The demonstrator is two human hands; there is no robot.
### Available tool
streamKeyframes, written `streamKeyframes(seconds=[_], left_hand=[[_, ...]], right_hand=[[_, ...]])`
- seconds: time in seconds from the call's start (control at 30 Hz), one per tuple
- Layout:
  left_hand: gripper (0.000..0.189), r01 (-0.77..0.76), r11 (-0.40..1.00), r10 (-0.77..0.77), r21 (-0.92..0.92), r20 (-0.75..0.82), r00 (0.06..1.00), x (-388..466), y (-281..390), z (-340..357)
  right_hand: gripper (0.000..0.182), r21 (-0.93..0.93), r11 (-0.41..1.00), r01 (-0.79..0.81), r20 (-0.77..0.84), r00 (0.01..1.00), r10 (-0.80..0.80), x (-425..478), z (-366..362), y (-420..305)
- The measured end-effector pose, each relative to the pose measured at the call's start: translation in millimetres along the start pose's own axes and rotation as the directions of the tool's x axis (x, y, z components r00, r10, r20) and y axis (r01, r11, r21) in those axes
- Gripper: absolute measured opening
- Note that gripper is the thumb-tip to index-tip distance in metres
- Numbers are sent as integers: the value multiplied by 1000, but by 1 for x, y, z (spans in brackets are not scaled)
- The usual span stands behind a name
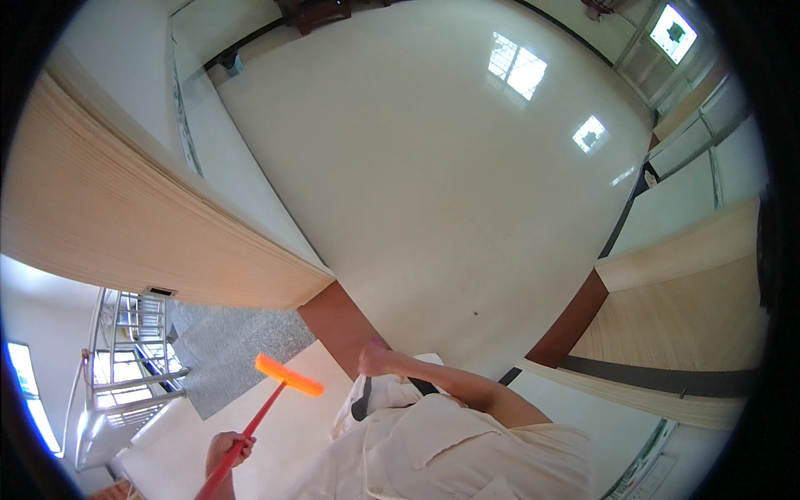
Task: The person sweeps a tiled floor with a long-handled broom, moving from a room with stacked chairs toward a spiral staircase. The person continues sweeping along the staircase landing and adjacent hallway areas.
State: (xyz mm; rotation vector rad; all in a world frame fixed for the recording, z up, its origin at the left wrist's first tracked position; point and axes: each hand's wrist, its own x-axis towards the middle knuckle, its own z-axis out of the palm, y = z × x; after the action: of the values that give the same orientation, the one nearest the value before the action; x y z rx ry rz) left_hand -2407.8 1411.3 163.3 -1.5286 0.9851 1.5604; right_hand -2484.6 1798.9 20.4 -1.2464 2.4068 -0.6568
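My left hand (231,449) grips the red pole of a long-handled cleaning tool (261,414). Its narrow orange head (289,375) points away from me, over the pale floor at lower left; whether it touches the floor cannot be told. In front of my light-coloured clothing is my right hand (373,361), with the arm reaching across my body from the right. Its fingers look curled, and the far side of the hand is hidden, so what it may hold cannot be seen. A dark grey item (361,400) shows just below it.
A wooden door (162,212) stands at left, beside a reddish-brown threshold (340,325). Metal railings (134,369) border grey speckled flooring (244,350). Glossy cream floor (425,175) lies ahead. Another wooden door panel (675,319) is at right. Dark furniture (319,15) stands far off.
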Motion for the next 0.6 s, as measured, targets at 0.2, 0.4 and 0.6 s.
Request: streamKeyframes(seconds=[0.2,0.4,0.6], left_hand=[[7,-403,895,429,193,-125,894,63,-25,30],[5,-665,733,674,-143,21,739,213,-57,41],[8,-504,797,504,-332,-91,859,250,-59,109]], right_hand=[[2,157,951,266,9,963,-271,103,50,-42],[8,515,802,302,-26,941,-338,107,78,-81],[25,638,751,-169,265,964,-8,35,25,-66]])
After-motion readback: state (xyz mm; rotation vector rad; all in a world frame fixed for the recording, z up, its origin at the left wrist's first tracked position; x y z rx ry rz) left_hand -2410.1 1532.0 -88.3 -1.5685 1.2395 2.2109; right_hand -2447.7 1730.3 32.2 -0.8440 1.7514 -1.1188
